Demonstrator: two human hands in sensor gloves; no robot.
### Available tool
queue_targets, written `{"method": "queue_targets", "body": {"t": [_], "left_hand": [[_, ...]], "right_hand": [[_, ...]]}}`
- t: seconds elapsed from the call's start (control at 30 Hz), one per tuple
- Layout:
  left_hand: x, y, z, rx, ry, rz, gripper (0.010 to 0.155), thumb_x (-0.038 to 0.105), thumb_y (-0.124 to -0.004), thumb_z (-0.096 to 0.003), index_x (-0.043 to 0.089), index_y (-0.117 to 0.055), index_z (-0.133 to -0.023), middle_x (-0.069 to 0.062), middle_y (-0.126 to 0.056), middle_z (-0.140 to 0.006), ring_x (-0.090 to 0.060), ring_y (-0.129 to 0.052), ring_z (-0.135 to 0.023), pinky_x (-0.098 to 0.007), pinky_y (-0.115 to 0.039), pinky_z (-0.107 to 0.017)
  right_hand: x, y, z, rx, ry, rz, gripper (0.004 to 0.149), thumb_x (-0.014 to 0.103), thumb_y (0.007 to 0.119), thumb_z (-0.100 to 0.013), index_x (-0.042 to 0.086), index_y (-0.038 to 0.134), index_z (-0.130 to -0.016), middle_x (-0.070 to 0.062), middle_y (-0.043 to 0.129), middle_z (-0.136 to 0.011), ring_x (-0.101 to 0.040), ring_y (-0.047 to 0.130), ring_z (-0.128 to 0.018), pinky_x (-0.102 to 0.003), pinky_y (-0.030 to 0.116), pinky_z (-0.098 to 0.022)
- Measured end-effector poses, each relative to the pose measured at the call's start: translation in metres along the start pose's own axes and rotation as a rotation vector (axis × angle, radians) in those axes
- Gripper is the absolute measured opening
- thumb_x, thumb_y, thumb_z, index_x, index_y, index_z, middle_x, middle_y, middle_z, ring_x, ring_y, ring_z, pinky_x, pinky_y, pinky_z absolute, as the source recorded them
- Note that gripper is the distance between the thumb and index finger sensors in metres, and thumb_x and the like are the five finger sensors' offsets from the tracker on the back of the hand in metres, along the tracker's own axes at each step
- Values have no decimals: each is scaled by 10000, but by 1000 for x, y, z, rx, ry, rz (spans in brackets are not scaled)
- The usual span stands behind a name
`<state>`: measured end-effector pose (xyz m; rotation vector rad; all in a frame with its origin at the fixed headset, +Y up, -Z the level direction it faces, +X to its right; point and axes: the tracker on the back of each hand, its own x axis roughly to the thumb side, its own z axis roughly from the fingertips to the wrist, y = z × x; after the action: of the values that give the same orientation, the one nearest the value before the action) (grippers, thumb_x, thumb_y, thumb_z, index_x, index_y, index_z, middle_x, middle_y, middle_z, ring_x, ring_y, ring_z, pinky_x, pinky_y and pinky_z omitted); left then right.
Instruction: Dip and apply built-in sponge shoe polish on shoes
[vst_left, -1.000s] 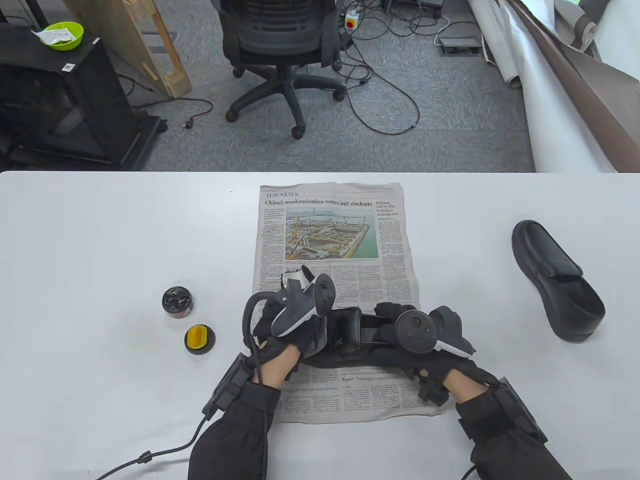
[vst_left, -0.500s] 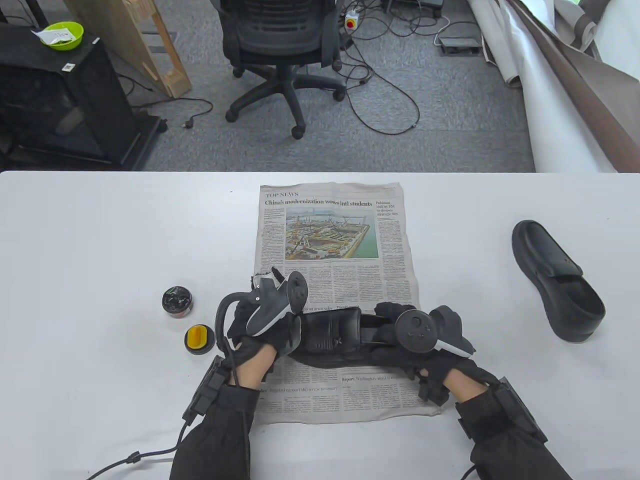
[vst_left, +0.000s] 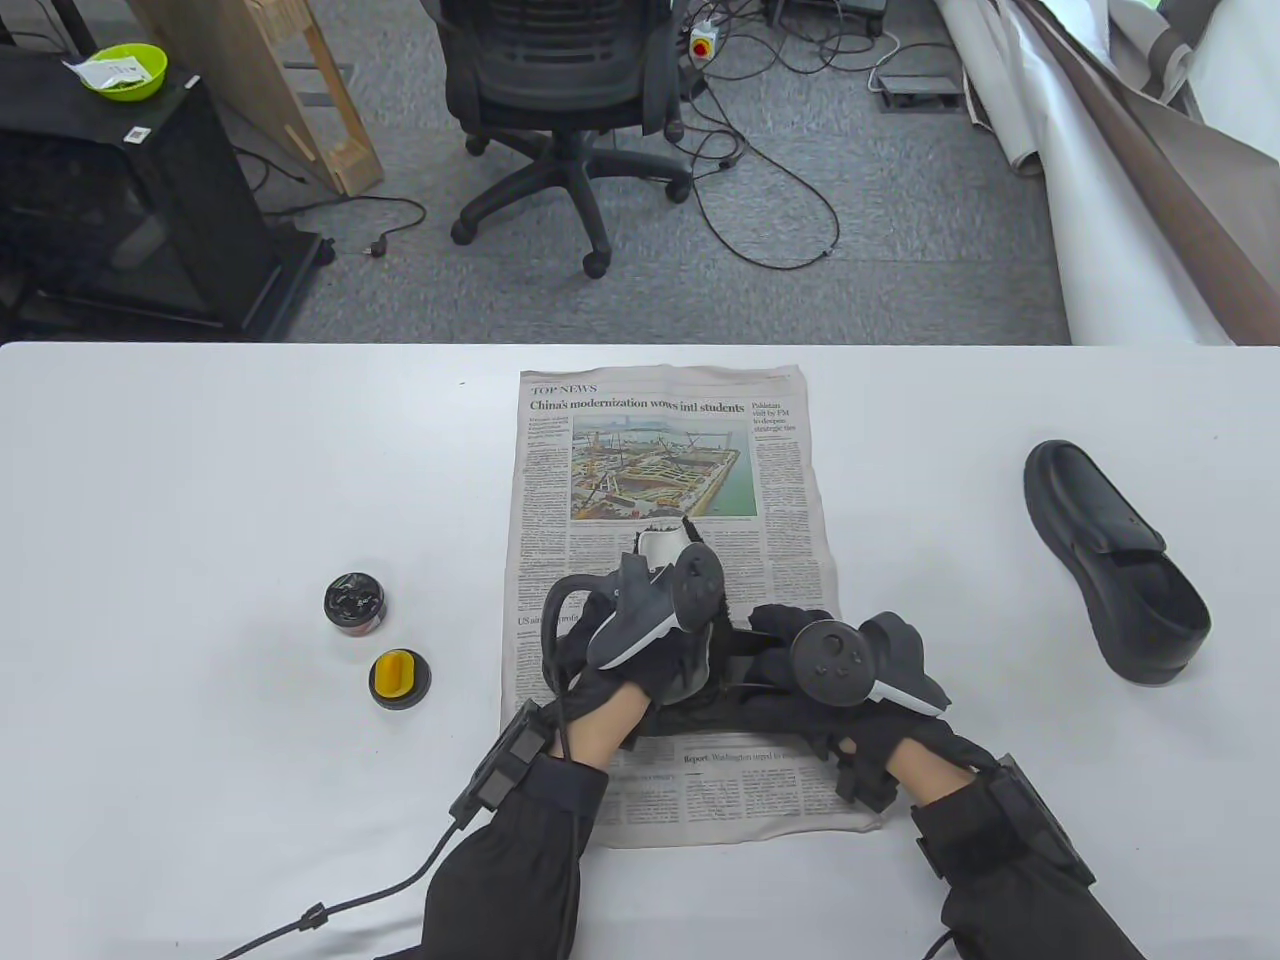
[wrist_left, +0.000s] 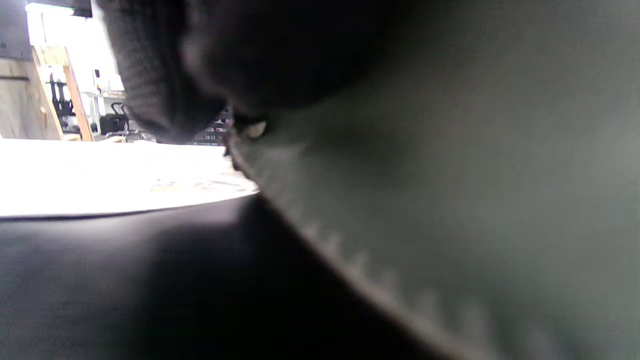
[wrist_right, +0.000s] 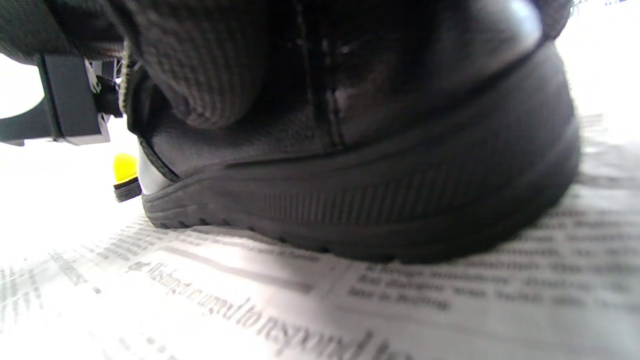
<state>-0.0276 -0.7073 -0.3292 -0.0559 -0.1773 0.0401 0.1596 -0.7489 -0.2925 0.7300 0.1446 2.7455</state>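
A black shoe (vst_left: 722, 716) lies on a newspaper (vst_left: 660, 460) near the table's front edge, mostly hidden under both hands. My left hand (vst_left: 662, 672) lies over the shoe's middle; the left wrist view shows a gloved finger (wrist_left: 160, 75) against the dark leather (wrist_left: 450, 200), and whether it holds anything is hidden. My right hand (vst_left: 785, 625) grips the heel end, its fingers (wrist_right: 210, 75) over the shoe's back (wrist_right: 400, 190). The open polish tin (vst_left: 355, 603) and the yellow sponge applicator (vst_left: 400, 678) sit on the table to the left, apart from both hands.
A second black shoe (vst_left: 1115, 560) lies at the right of the white table (vst_left: 200, 480). A cable (vst_left: 330, 905) trails from my left wrist over the front edge. An office chair (vst_left: 560, 90) stands beyond the far edge.
My left hand slid left toward the shoe's toe, then back right over its middle. The right hand, the shoe, the tin and the applicator have not moved.
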Motion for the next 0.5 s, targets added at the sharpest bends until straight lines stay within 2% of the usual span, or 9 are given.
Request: {"method": "queue_targets", "body": {"t": [0.27,0.5], "left_hand": [[-38,-8,-5,-111,77,-59,443,457,-837,-437,282,-855,-843,50,-1024,-500,-32,-976,-106,-384,-918,-449],[-67,-8,-3,-156,130,-189,440,460,-851,-431,283,-867,-834,49,-1028,-495,-32,-978,-102,-385,-920,-447]], "right_hand": [[0,0,0,-2,0,-3,413,520,840,-334,324,888,-695,-37,487,-1045,-375,683,-916,-573,647,-681],[0,0,0,-1,-1,-6,414,519,841,-335,321,889,-695,-38,487,-1045,-376,684,-914,-574,646,-680]]}}
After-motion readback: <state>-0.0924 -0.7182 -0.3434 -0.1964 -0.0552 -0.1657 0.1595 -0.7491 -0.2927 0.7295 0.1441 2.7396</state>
